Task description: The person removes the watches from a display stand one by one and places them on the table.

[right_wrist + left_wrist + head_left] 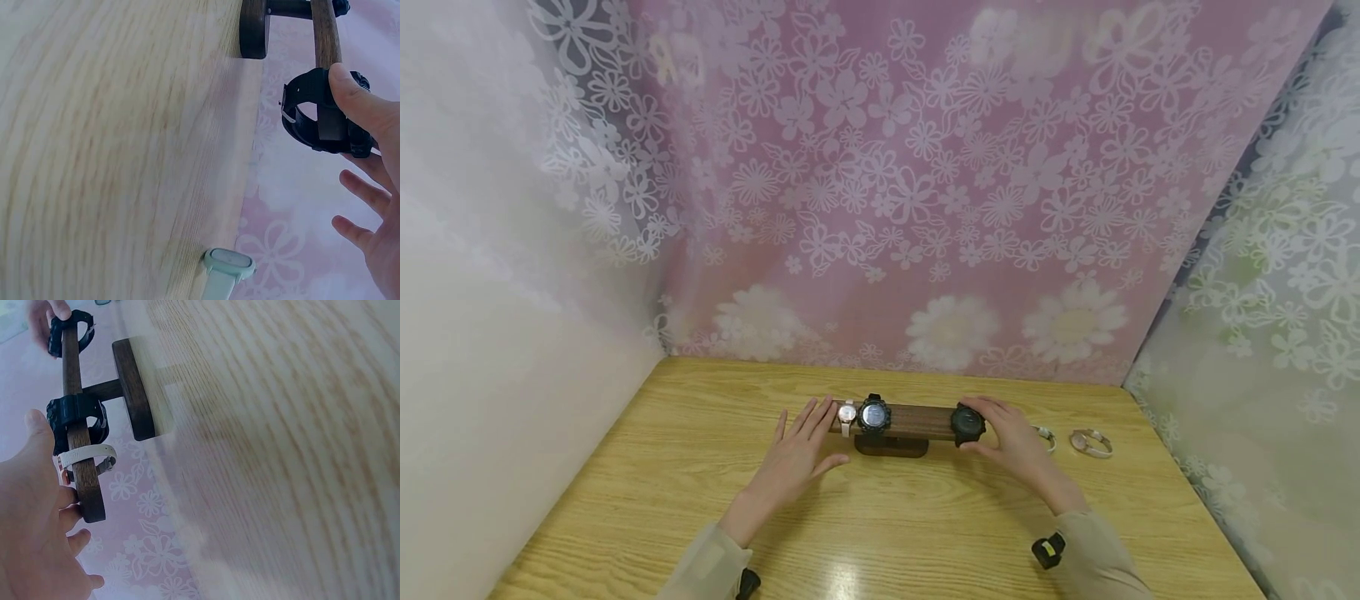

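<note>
A dark wooden watch stand (921, 422) stands on the table, its bar raised on a flat base. My right hand (1017, 443) pinches a black watch (967, 423) at the bar's right end; in the right wrist view the thumb presses on its looped strap (309, 87). With fingers extended, my left hand (796, 460) touches the left end of the bar, its thumb held apart. Close beside those fingers, a small watch with a white strap (847, 415) hangs around the bar. Right of it sits another black watch (874, 414) with a round face.
A watch with a pale green strap (228, 265) lies on the table beyond my right hand, partly hidden by it in the head view. Further right lies a slim rose-gold watch (1091, 444). Flowered pink cloth (887, 208) hangs behind the wooden table (917, 525), with pale cloth at both sides.
</note>
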A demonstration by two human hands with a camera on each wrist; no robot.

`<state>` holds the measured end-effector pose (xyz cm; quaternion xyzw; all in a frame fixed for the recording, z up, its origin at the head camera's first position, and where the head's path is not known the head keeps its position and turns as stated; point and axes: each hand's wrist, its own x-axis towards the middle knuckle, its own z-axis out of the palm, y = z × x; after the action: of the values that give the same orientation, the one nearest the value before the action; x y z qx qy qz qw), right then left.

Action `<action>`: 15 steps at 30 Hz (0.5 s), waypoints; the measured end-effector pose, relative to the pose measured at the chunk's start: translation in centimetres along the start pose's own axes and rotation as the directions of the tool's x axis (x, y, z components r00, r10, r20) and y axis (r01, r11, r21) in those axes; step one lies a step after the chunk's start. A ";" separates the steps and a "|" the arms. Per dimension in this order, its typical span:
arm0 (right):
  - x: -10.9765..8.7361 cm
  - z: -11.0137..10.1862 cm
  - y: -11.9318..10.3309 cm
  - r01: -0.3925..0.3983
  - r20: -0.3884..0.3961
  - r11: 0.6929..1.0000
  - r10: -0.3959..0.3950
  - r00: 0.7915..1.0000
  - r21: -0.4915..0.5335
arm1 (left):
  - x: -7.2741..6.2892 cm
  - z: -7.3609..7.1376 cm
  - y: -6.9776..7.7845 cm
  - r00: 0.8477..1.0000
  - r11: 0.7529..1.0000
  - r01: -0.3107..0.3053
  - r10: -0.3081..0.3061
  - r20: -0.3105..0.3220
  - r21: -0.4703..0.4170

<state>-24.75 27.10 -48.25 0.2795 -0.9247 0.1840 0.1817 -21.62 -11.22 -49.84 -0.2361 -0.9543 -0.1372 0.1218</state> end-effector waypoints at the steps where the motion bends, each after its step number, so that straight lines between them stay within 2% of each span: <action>1: -0.1 -0.1 0.1 -0.002 -0.003 1.000 0.002 1.000 0.002 | 0.0 -0.1 0.0 1.000 1.000 0.002 -0.002 0.004 -0.001; 7: -0.8 -0.2 0.9 0.004 -0.051 1.000 -0.005 0.999 -0.026 | 0.0 -0.1 0.1 1.000 1.000 0.003 -0.003 0.016 -0.001; 15: -1.6 -0.8 2.1 0.010 -0.104 0.997 -0.019 0.994 -0.082 | -0.1 -0.2 0.1 1.000 1.000 -0.006 0.006 -0.009 0.008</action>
<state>-24.52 29.84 -48.77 0.2686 -0.9185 0.1593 0.2427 -21.47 -11.25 -49.71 -0.2377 -0.9535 -0.1343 0.1275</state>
